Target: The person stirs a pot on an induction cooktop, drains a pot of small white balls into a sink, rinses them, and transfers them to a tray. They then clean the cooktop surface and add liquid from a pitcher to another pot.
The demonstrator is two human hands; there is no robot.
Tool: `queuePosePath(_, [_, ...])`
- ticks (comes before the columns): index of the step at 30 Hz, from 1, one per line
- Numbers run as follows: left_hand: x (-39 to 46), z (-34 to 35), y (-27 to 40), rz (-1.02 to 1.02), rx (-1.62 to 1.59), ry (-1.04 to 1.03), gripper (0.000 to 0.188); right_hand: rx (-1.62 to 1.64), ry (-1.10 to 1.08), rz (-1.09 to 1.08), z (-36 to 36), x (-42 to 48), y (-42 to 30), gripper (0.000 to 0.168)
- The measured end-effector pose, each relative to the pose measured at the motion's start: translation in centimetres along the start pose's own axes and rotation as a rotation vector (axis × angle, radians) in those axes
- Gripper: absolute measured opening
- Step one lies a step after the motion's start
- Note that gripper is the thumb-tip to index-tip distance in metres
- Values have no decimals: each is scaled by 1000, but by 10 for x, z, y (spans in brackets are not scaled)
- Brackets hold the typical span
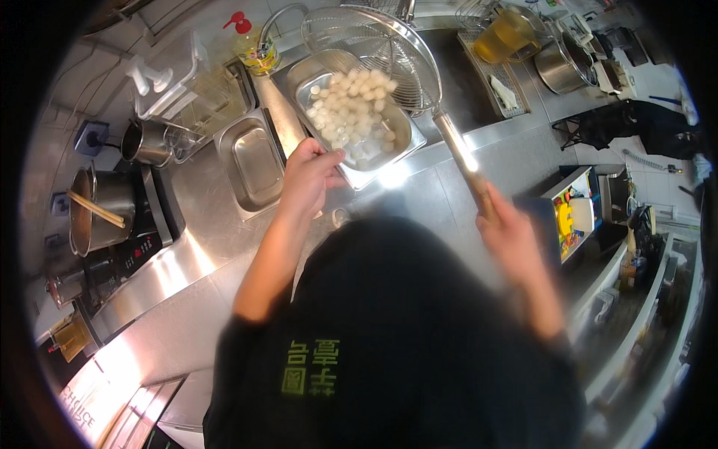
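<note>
My left hand (314,174) grips the near left corner of a rectangular stainless steel pan (412,140), thumb over its rim. Many pale round balls (350,104) lie in the pan, looking wet. In my right hand (505,219) is the handle of a large wire-mesh strainer (387,50), whose round basket is tilted at the far right edge of the pan, partly behind the balls. Whether the basket touches the pan I cannot tell. Left of the pan, a smaller empty steel pan (252,163) stands on the counter.
A curved faucet (275,22) and a bottle with a red pump (255,50) stand at the back. Pots (106,207) and chopsticks (95,209) are at left. Rightward are a dark sink basin (460,78), a yellowish pitcher (505,36), a steel pot (564,64) and an open drawer (575,213).
</note>
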State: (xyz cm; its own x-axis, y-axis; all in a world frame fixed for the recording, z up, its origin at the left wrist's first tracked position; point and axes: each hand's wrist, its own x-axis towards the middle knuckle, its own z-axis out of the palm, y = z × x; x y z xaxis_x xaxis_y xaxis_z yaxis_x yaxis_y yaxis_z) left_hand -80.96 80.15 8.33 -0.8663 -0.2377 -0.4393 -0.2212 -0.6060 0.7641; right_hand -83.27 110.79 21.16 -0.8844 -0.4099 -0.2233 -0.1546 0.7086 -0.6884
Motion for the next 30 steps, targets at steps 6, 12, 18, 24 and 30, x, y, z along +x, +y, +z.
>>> queuePosePath(6, [1,-13,-7,2,82,-35,15,9,44,-142,-8,-2,3,58])
queuePosePath(12, [-2,-10,-1,-5,127,-1,16,454,-26,163,-13,5,6,59])
queuePosePath(18, [0,-14,3,10,109,-13,13,842,-47,272,-12,20,16,60])
queuePosePath(24, [-4,-21,5,35,73,-19,11,1139,-52,297,-6,34,31,53])
queuePosePath(30, [-13,-34,9,24,27,47,13,1266,-67,336,6,57,58,47])
